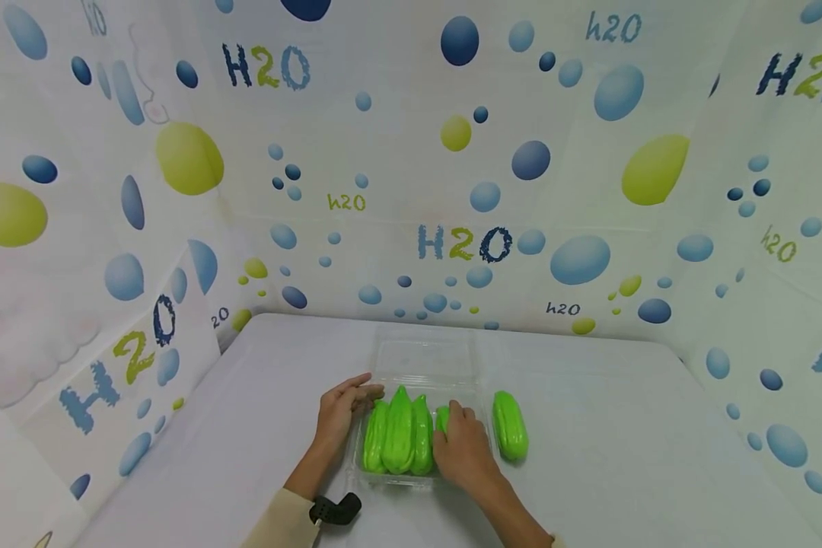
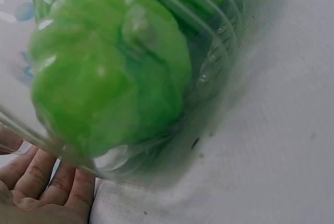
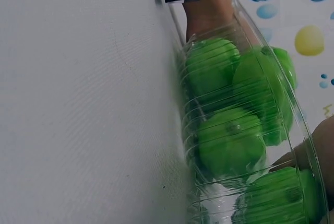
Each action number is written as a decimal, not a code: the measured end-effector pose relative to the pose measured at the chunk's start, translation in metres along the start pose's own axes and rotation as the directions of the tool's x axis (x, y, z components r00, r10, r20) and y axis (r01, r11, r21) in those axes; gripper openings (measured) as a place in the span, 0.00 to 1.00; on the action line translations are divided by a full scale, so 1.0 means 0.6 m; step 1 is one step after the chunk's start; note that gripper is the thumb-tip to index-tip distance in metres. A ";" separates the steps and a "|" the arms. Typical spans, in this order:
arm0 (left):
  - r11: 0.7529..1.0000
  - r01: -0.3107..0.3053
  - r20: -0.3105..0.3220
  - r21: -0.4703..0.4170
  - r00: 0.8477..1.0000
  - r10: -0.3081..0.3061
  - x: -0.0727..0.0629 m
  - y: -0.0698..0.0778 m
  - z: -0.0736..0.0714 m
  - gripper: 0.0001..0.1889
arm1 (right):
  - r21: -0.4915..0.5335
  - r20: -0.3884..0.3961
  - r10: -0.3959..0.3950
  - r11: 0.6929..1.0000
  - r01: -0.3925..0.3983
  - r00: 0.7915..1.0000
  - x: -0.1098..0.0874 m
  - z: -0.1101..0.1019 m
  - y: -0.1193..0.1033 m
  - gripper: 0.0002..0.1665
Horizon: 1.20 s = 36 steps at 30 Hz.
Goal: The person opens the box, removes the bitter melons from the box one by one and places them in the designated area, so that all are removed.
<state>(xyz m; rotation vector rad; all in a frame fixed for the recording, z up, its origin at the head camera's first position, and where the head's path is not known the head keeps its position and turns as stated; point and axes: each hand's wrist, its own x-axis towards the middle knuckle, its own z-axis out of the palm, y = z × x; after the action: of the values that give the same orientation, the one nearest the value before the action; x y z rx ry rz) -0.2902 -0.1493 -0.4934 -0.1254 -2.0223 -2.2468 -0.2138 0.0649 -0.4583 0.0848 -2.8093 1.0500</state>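
A clear plastic clamshell box (image 1: 392, 481) holds several bright green, ridged, elongated vegetables (image 1: 399, 438) side by side, glossy like plastic. My left hand (image 1: 341, 415) rests at the box's left edge, its fingers extended and only loosely bent. In the left wrist view, those fingers (image 2: 39, 179) lie against the clear side wall, next to a green vegetable's rounded end (image 2: 112, 72). Inside the box's right part, my right hand (image 1: 466, 449) grips another green vegetable (image 1: 442, 418), mostly covered by the fingers. The right wrist view shows its end (image 3: 284, 198) through the plastic.
One more green vegetable (image 1: 510, 426) lies on the white tabletop right of the box. The box's clear lid (image 1: 425, 356) is folded back behind it. A patterned curtain (image 1: 397, 152) hangs beyond the table's rear edge. A dark band (image 1: 336, 509) circles the left wrist.
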 end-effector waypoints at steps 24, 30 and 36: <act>1.000 0.001 -0.002 0.011 1.000 -0.001 0.002 0.002 0.000 0.20 | 0.136 -0.059 -0.049 0.989 0.057 0.997 0.003 -0.011 -0.001 0.28; 1.000 0.000 0.000 -0.002 1.000 0.000 0.001 0.001 0.002 0.20 | 0.173 -0.115 -0.071 0.981 0.090 0.991 0.002 -0.014 0.003 0.27; 1.000 -0.001 -0.003 -0.024 1.000 0.001 0.002 -0.001 0.002 0.20 | 0.203 -0.146 -0.079 0.973 0.108 0.986 0.006 -0.019 0.009 0.27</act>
<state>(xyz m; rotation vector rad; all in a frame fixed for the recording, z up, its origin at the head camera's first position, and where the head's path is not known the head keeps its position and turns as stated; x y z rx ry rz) -0.2916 -0.1483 -0.4939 -0.1252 -1.9936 -2.2705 -0.2168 0.0762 -0.4526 0.1601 -2.5392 1.2749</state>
